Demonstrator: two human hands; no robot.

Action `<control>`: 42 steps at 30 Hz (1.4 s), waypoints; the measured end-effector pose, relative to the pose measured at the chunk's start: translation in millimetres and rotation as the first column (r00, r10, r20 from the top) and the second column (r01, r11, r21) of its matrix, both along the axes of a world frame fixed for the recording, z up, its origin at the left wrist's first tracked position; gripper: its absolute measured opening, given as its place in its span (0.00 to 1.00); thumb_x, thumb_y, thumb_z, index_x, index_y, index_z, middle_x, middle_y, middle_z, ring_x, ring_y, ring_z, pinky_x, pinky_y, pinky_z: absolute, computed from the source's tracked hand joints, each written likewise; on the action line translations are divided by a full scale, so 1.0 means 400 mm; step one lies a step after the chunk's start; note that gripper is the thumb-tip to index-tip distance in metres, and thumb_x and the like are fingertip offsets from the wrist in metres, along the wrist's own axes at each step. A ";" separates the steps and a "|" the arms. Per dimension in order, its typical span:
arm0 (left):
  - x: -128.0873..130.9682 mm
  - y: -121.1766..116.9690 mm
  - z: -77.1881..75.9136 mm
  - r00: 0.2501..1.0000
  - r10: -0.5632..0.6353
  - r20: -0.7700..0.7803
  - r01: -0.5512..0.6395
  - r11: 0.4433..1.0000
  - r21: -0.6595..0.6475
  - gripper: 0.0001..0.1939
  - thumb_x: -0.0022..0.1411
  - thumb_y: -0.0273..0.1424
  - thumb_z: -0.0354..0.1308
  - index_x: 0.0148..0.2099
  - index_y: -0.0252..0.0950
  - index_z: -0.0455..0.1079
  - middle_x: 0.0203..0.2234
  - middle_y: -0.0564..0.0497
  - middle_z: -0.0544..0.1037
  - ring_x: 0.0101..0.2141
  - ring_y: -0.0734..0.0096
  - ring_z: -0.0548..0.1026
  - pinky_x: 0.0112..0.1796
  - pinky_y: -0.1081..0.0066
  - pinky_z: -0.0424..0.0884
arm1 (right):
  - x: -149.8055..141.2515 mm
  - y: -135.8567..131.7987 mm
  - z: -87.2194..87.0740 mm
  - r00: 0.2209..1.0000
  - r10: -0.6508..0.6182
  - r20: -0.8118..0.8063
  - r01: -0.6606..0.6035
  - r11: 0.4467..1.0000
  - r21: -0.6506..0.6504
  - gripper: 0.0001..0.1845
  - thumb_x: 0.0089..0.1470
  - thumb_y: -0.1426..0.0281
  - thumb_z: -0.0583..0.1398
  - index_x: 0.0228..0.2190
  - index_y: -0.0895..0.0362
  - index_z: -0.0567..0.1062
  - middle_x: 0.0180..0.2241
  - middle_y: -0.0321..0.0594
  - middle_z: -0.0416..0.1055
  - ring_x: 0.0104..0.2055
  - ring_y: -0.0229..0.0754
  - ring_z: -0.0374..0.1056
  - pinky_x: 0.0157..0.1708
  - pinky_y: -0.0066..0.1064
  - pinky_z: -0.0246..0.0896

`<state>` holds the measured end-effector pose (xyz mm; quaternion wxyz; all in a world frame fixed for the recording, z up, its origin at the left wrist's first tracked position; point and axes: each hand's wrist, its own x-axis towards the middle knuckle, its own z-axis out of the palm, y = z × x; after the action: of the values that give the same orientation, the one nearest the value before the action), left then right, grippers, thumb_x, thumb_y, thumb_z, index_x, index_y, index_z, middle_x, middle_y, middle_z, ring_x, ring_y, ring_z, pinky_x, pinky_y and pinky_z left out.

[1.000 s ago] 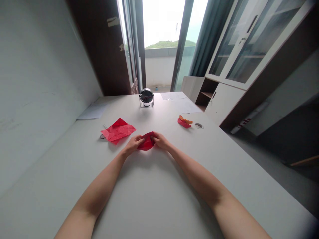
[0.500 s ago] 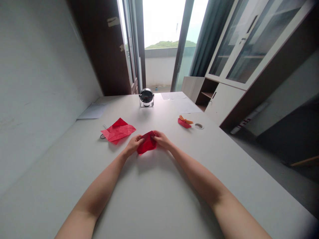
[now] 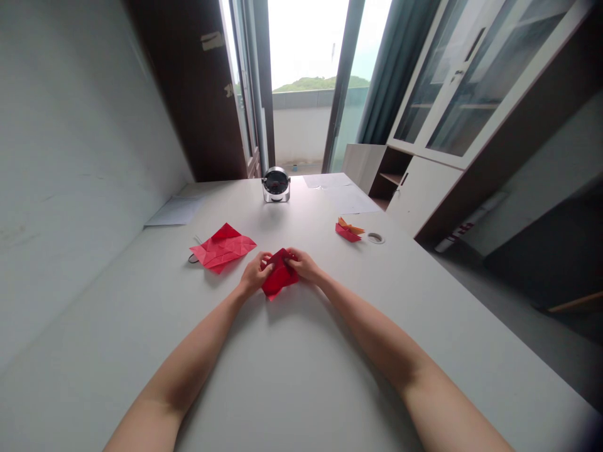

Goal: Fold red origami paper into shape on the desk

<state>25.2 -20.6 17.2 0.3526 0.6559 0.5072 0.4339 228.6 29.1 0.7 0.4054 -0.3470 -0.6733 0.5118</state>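
Note:
A folded piece of red paper (image 3: 279, 276) is held just above the white table, with one corner pointing down toward me. My left hand (image 3: 257, 271) grips its left edge, thumb on the near face and fingers behind. On the right edge, my right hand (image 3: 304, 265) pinches the paper the same way. The fingertips behind the sheet are partly hidden. To the left lies a creased, opened-out red paper sheet (image 3: 223, 248), touched by neither hand. A red and orange folded paper piece (image 3: 349, 230) rests to the right of my hands.
A roll of white tape (image 3: 375, 238) lies beside the folded piece. At the table's (image 3: 292, 376) far side stands a round black and silver device (image 3: 276, 184). White papers (image 3: 348, 198) lie at the back right, and another sheet (image 3: 174, 210) at the back left by the wall.
The red paper has turned in my hands, so a corner now points down where a wider edge was. My left hand has shifted its hold slightly, fingers higher. Other things stay put.

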 end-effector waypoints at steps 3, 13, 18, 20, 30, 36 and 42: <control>0.002 -0.006 0.006 0.999 -0.038 0.028 0.039 0.999 -0.014 0.20 0.55 0.38 0.63 0.50 0.38 0.69 0.38 0.49 0.77 0.31 0.69 0.74 0.32 0.72 0.68 | 0.001 0.000 0.002 1.000 0.004 0.009 -0.004 1.000 0.009 0.13 0.49 0.68 0.57 0.38 0.56 0.73 0.32 0.35 0.75 0.33 0.39 0.69 0.34 0.28 0.63; 0.006 -0.012 0.002 0.947 -0.263 0.184 0.282 0.955 -0.089 0.26 0.56 0.42 0.64 0.54 0.35 0.67 0.41 0.44 0.79 0.39 0.62 0.77 0.38 0.67 0.71 | 0.005 -0.008 0.023 0.997 -0.022 0.070 0.016 0.997 0.076 0.12 0.49 0.70 0.56 0.36 0.56 0.75 0.31 0.35 0.74 0.33 0.39 0.67 0.37 0.30 0.62; 0.009 -0.007 -0.004 0.949 -0.250 0.194 0.275 0.955 -0.114 0.24 0.57 0.42 0.62 0.52 0.35 0.68 0.39 0.45 0.80 0.37 0.63 0.77 0.37 0.68 0.71 | 0.004 -0.014 0.027 0.996 -0.053 0.077 0.047 0.996 0.074 0.10 0.49 0.70 0.56 0.34 0.57 0.74 0.29 0.34 0.72 0.32 0.38 0.65 0.35 0.29 0.62; 0.009 -0.006 -0.005 0.961 -0.233 0.151 0.249 0.964 -0.098 0.22 0.57 0.41 0.62 0.52 0.36 0.69 0.38 0.47 0.80 0.36 0.64 0.77 0.35 0.69 0.71 | 0.002 -0.015 0.024 0.995 -0.060 0.079 0.053 0.995 0.084 0.10 0.49 0.69 0.56 0.34 0.57 0.74 0.29 0.33 0.72 0.31 0.38 0.65 0.34 0.29 0.61; 0.005 -0.003 -0.016 0.970 -0.210 0.120 0.221 0.971 -0.088 0.20 0.60 0.40 0.59 0.51 0.38 0.70 0.35 0.48 0.80 0.33 0.66 0.77 0.34 0.70 0.70 | 0.003 -0.009 0.012 0.995 -0.063 0.076 0.059 0.997 0.053 0.09 0.49 0.70 0.56 0.34 0.56 0.72 0.28 0.32 0.72 0.30 0.37 0.66 0.31 0.27 0.61; 0.005 -0.002 -0.023 0.973 -0.212 0.090 0.218 0.974 -0.060 0.19 0.60 0.40 0.58 0.51 0.38 0.72 0.35 0.48 0.80 0.34 0.66 0.77 0.36 0.69 0.71 | 0.006 -0.003 0.009 0.999 -0.041 0.026 0.040 0.999 0.036 0.09 0.49 0.69 0.57 0.34 0.57 0.73 0.28 0.33 0.72 0.30 0.37 0.67 0.32 0.28 0.62; 0.001 0.001 -0.030 0.981 -0.196 0.007 0.196 0.980 -0.039 0.17 0.62 0.40 0.57 0.50 0.37 0.73 0.35 0.49 0.81 0.33 0.67 0.77 0.35 0.71 0.71 | 0.007 -0.001 0.008 0.999 -0.039 0.017 0.038 0.999 0.028 0.09 0.49 0.68 0.57 0.34 0.57 0.73 0.30 0.34 0.73 0.30 0.37 0.68 0.31 0.27 0.62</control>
<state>25.6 -20.4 5.2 0.4073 0.6948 0.4482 0.3879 231.5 28.7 4.0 0.4142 -0.3586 -0.6769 0.4916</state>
